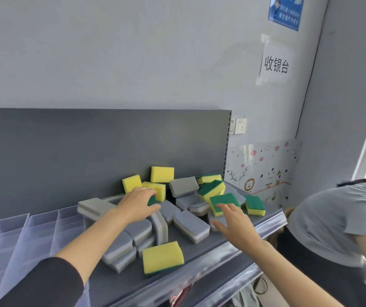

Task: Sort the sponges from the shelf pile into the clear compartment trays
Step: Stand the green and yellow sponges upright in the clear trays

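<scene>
A pile of sponges lies on the grey shelf: yellow-and-green ones and grey ones. My left hand is curled over a yellow-green sponge in the middle of the pile, fingers closing on its green side. My right hand hovers with fingers spread, fingertips touching a green-topped sponge on the right. A large yellow sponge lies near the shelf front. Several grey sponges lie between my hands. The clear compartment trays stand at the left, with nothing visible in them.
The dark grey back panel rises behind the pile. A clear plastic strip runs along the shelf's front edge. Another person in a grey shirt bends over at the right, close to the shelf end. A wall socket is behind.
</scene>
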Available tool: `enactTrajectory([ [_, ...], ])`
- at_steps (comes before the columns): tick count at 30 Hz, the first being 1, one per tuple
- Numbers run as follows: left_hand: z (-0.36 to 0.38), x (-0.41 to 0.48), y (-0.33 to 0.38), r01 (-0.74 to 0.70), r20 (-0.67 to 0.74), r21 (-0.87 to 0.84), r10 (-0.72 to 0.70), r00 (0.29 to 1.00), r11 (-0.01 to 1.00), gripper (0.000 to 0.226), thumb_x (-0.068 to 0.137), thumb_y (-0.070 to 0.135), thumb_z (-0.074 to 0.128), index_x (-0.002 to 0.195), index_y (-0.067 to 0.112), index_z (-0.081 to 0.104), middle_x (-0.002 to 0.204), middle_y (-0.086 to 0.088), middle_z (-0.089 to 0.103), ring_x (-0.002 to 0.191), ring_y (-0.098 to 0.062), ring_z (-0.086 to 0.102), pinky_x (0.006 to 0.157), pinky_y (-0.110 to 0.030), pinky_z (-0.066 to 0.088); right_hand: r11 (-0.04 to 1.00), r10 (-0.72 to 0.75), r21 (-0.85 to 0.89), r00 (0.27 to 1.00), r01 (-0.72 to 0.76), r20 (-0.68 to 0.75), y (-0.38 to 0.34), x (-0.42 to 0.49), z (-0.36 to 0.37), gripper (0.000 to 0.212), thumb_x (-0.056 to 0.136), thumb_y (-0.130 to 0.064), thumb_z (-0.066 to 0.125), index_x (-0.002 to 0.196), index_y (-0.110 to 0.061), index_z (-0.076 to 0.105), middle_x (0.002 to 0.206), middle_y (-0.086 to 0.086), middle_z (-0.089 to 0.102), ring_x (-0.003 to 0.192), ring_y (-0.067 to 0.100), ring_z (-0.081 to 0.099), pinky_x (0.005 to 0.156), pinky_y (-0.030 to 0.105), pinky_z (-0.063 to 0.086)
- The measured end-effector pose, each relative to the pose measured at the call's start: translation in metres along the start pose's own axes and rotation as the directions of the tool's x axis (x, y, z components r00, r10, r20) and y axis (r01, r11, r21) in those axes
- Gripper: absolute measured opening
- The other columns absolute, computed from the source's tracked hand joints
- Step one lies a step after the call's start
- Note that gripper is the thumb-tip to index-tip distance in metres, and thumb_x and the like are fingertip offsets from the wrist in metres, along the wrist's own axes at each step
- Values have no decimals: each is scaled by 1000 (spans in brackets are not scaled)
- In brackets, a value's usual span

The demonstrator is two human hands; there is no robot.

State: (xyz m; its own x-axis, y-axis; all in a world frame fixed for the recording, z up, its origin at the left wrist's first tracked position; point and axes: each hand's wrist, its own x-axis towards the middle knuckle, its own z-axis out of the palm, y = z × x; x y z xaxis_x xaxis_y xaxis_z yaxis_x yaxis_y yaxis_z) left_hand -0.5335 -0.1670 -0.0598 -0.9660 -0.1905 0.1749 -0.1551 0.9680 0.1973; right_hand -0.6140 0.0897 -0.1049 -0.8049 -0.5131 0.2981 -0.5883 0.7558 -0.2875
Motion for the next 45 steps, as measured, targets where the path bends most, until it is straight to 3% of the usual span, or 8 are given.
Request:
enactTrajectory([
  [10, 21, 99, -10, -12, 45, 12, 11, 999, 1000, 49, 90, 34, 51, 136, 18, 43, 141, -4, 44, 131, -24, 36, 103, -37, 37, 970, 240, 32, 971, -241, 20, 55, 70, 8, 56, 93, -40, 47, 139, -14, 32, 140, 8, 42, 128, 24, 38, 100, 36, 39],
  [14, 31, 128, -19, -4, 99, 49, -1, 995, 999, 53, 89, 35, 53, 137, 17, 41, 142, -5, 42, 132, -25, 35, 104, -38, 36, 951, 309, 15, 950, -310, 44, 68, 92, 18, 58, 93, -43, 46, 140, -14, 29, 137, 10, 44, 125, 26, 42, 98, 38, 42],
  [20, 42, 154, -31, 26, 132, 124, -42, 990, 992, 55, 83, 38, 58, 134, 20, 43, 134, -4, 45, 126, -24, 37, 95, -37, 43, 928, 364, 42, 923, -371, 123, 76, 112, 31, 52, 93, -48, 40, 135, -19, 32, 127, 8, 54, 113, 28, 53, 90, 42, 47],
  [30, 39, 152, -35, -27, 172, 260, -19, 985, 965, 59, 75, 46, 65, 125, 25, 43, 123, -1, 48, 113, -24, 51, 75, -33, 40, 933, 327, 117, 936, -341, 127, 74, 113, 30, 50, 92, -45, 46, 134, -22, 33, 122, 4, 58, 105, 23, 57, 91, 41, 47],
  [36, 39, 134, -40, -15, 139, 228, -18, 990, 974, 51, 75, 37, 69, 113, 20, 41, 111, -1, 47, 94, -22, 55, 65, -31, 39, 931, 308, 198, 951, -307, 28, 68, 106, 27, 51, 89, -39, 55, 132, -18, 36, 122, 6, 54, 107, 23, 54, 88, 36, 47],
  [42, 41, 121, -48, 52, 111, 132, -67, 992, 990, 34, 83, 15, 60, 112, 15, 41, 110, -7, 54, 93, -26, 56, 67, -33, 42, 918, 284, 304, 957, -255, -56, 60, 101, 24, 49, 89, -29, 58, 132, -17, 40, 128, 9, 51, 115, 23, 49, 95, 35, 43],
  [45, 36, 116, -47, 55, 44, 64, -58, 997, 996, 36, 85, 14, 57, 117, 17, 39, 112, -6, 53, 91, -24, 53, 68, -33, 42, 913, 261, 346, 961, -215, -92, 53, 101, 20, 43, 90, -22, 57, 130, -15, 42, 126, 9, 50, 109, 18, 49, 88, 27, 40],
])
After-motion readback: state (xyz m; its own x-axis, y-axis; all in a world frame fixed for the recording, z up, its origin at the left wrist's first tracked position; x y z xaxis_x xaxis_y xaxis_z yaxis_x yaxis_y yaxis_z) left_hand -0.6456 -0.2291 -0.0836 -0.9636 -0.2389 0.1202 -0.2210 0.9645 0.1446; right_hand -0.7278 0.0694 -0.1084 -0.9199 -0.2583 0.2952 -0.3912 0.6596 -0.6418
